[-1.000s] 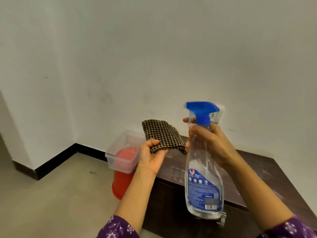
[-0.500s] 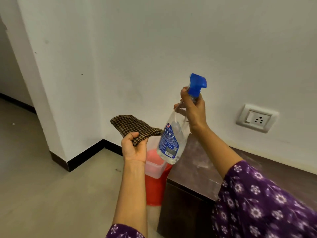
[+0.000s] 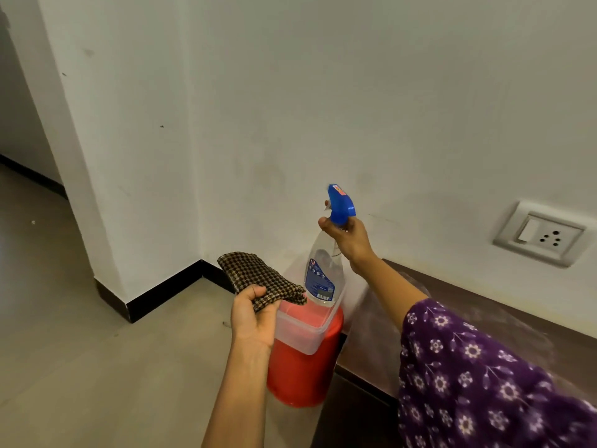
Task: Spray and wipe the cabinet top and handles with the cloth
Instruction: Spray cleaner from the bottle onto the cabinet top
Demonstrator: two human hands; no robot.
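The left hand (image 3: pixel 255 318) pinches a folded checked cloth (image 3: pixel 258 278) between thumb and curled fingers, holding it up in the air over the floor, just left of the bottle (image 3: pixel 321 276). The right hand (image 3: pixel 350 240) is wrapped round the neck of the bottle under its blue trigger head (image 3: pixel 340 205), with a fingertip showing at the trigger. The bottle hangs slightly tilted, its base above a clear tub (image 3: pixel 310 334) that sits on a red bin (image 3: pixel 300 379). The bin stands against the left end of the dark cabinet (image 3: pixel 468 292), whose top looks dusty. The right arm, in a purple floral sleeve (image 3: pixel 484 383), reaches across the cabinet top. A socket (image 3: pixel 542 236) sits on the wall above it.
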